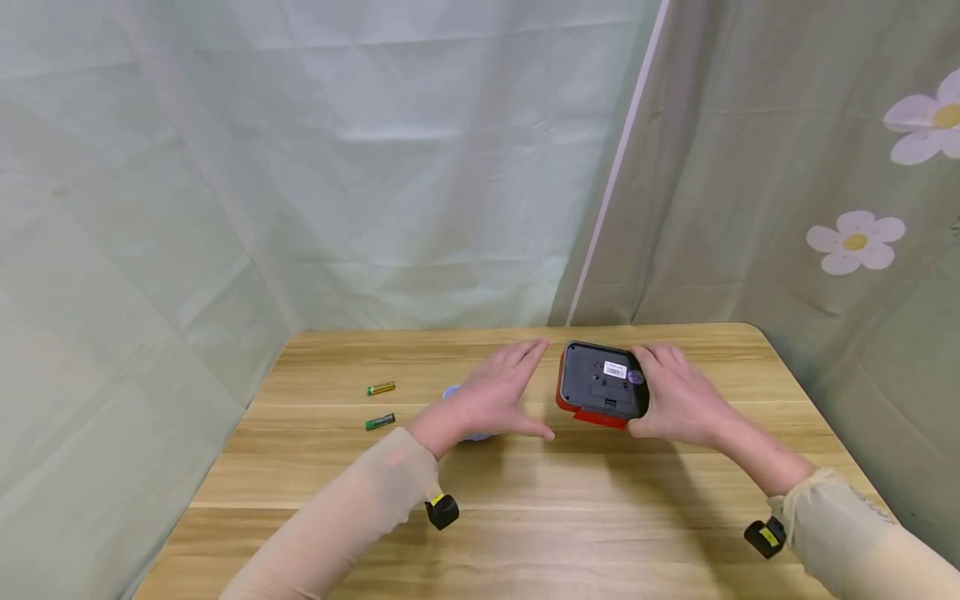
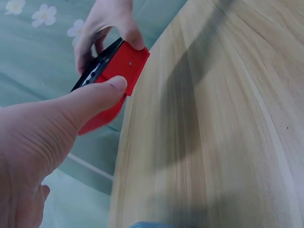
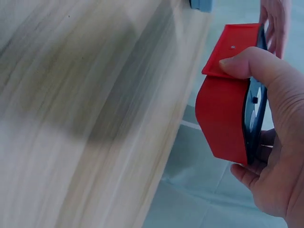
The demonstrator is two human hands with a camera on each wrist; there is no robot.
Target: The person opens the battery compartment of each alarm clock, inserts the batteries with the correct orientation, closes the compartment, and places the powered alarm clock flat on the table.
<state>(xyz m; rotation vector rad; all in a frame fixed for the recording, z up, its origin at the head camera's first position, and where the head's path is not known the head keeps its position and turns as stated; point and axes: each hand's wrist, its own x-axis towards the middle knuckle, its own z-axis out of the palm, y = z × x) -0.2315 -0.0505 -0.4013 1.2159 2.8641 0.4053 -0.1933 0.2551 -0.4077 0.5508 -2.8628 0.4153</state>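
Observation:
A boxy red device with a black back (image 1: 583, 379) is held up over the table, its back turned towards me. A white barcode sticker (image 1: 615, 369) and a small latched cover show on that back. My right hand (image 1: 678, 404) grips the device by its right side. In the right wrist view, the thumb lies on the red casing (image 3: 221, 116) and the fingers are behind the black back. To the left of the device is my left hand (image 1: 495, 392), fingers and thumb spread, with a gap between it and the casing. The device's front is hidden.
A gold-and-green battery (image 1: 381, 388) and a black-and-green battery (image 1: 380, 422) lie apart on the left of the wooden table (image 1: 525, 542). Behind my left hand is a pale blue object (image 1: 477, 437), mostly hidden. Curtains (image 1: 450, 167) hang around the table.

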